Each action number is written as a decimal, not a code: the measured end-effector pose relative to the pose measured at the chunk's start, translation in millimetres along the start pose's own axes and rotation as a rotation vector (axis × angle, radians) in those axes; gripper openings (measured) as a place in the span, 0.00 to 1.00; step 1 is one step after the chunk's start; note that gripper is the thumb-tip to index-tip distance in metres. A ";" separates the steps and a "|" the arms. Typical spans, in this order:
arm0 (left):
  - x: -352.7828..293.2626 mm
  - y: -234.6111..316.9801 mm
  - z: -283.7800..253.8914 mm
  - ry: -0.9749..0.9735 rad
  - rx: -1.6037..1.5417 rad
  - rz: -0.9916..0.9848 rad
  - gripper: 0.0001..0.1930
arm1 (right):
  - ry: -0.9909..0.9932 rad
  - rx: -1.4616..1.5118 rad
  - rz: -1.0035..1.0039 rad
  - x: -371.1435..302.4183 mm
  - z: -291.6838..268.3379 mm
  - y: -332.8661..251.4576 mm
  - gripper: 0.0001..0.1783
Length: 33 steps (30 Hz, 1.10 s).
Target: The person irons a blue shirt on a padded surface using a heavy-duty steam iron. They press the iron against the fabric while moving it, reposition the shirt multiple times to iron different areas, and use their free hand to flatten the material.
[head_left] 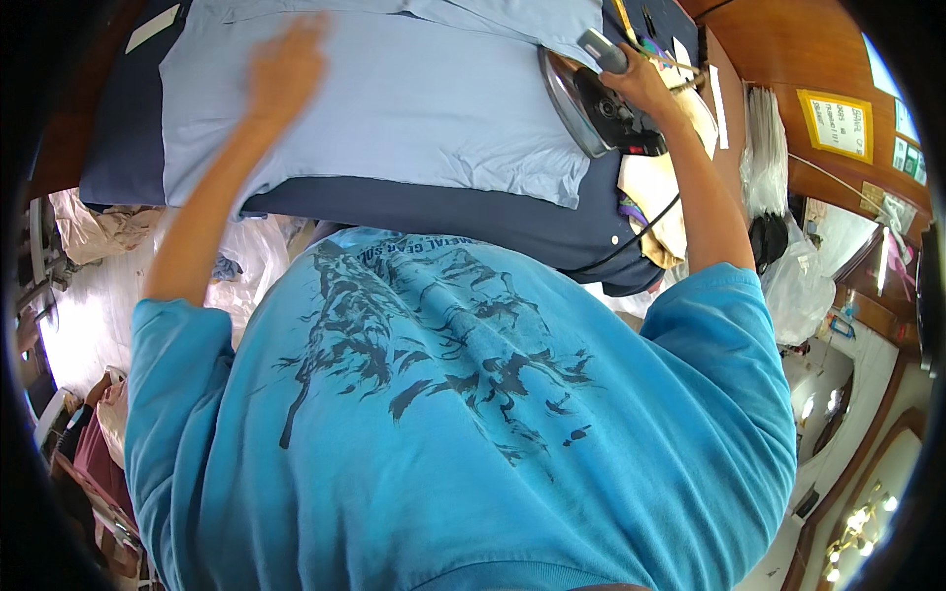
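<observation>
A light blue garment point(394, 108) lies spread over the dark navy padded board point(414, 205), with wrinkles near its lower right corner. My right hand point(642, 85) is closed round the grey handle of an iron point(613, 113). The iron is at the garment's right edge, its metal soleplate edge showing on the left and its dark body tilted. A black cord runs down from near it. Over the garment's upper left part is my left hand point(286, 71), blurred by motion, its fingers stretched out and holding nothing; contact with the cloth cannot be made out.
A cream cloth pad point(652, 192) hangs at the board's right end, below several small items. Clear plastic covers point(764, 148) hang against the wooden wall at right, near a yellow-framed sign point(836, 125). Plastic bags point(258, 261) lie beneath the board at left.
</observation>
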<state>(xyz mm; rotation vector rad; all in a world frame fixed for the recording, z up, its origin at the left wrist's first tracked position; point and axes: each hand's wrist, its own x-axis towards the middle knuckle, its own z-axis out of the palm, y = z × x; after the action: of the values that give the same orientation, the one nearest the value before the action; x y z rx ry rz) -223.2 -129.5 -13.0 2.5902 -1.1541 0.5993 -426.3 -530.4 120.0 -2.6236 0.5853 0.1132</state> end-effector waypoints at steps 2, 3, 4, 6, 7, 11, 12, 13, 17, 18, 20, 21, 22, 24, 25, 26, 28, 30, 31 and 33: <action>-3.1 111.0 -16.1 -0.199 -0.296 0.358 0.28 | -0.039 -0.007 -0.167 7.5 3.3 10.7 0.32; -11.2 156.5 -20.9 -0.284 -0.430 0.459 0.28 | -0.070 -0.029 -0.234 13.0 6.0 1.9 0.34; -16.7 194.5 -26.7 -0.358 -0.430 0.572 0.30 | -0.103 -0.050 -0.300 16.9 8.4 -10.1 0.36; -26.6 247.7 -22.7 -0.437 -0.443 0.690 0.31 | -0.176 -0.108 -0.267 21.1 9.4 -49.5 0.28; -32.3 265.0 -20.1 -0.442 -0.428 0.724 0.31 | -0.158 -0.103 -0.282 24.2 13.4 -63.8 0.27; -52.1 309.3 -18.8 -0.462 -0.411 0.813 0.33 | -0.140 -0.095 -0.312 45.6 41.1 -98.2 0.25; -55.0 317.0 -20.6 -0.464 -0.420 0.828 0.33 | -0.140 -0.085 -0.294 44.3 40.6 -106.2 0.24; -58.0 321.1 -22.0 -0.464 -0.435 0.817 0.33 | -0.153 -0.037 -0.268 40.3 42.4 -117.0 0.24; -67.1 326.9 -22.7 -0.449 -0.488 0.752 0.32 | -0.101 0.005 -0.191 18.4 62.4 -127.4 0.24; -68.5 328.4 -22.9 -0.436 -0.505 0.751 0.32 | -0.049 -0.023 -0.161 11.3 65.3 -119.7 0.24; -70.7 326.0 -20.2 -0.417 -0.577 0.783 0.31 | 0.002 -0.012 -0.052 -10.4 57.9 -96.0 0.25; -71.8 323.9 -18.8 -0.406 -0.614 0.804 0.30 | 0.033 -0.034 -0.020 -20.0 52.8 -78.3 0.26; -73.3 319.9 -17.8 -0.372 -0.664 0.843 0.28 | 0.031 -0.027 0.088 -31.0 41.2 -72.7 0.26; -72.6 305.9 -17.8 -0.301 -0.756 0.930 0.25 | 0.039 0.002 0.196 -49.7 23.6 -54.5 0.29; -67.9 295.0 -26.0 -0.212 -0.903 0.936 0.20 | 0.052 0.023 0.208 -62.5 21.8 -35.2 0.32; -63.5 283.4 -29.9 -0.242 -0.936 0.905 0.20 | 0.053 0.041 0.208 -71.6 23.5 -24.4 0.35; -57.9 260.6 -35.0 -0.301 -0.993 0.825 0.18 | 0.116 0.032 0.218 -102.6 30.1 -17.9 0.31; -56.5 245.9 -37.0 -0.233 -0.954 0.699 0.15 | 0.156 0.103 0.211 -134.5 38.2 -10.1 0.25; -54.7 240.9 -36.5 -0.230 -0.918 0.661 0.16 | 0.150 0.113 0.252 -138.3 38.6 -7.5 0.25; -52.0 237.7 -34.4 -0.339 -0.899 0.617 0.18 | 0.142 0.127 0.335 -137.3 36.5 -3.3 0.26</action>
<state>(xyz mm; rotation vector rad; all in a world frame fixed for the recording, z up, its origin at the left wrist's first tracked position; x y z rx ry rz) -442.3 -239.1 6.2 1.5816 -1.8036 -0.2642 -548.8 -458.8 112.3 -2.4039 1.0431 -0.0084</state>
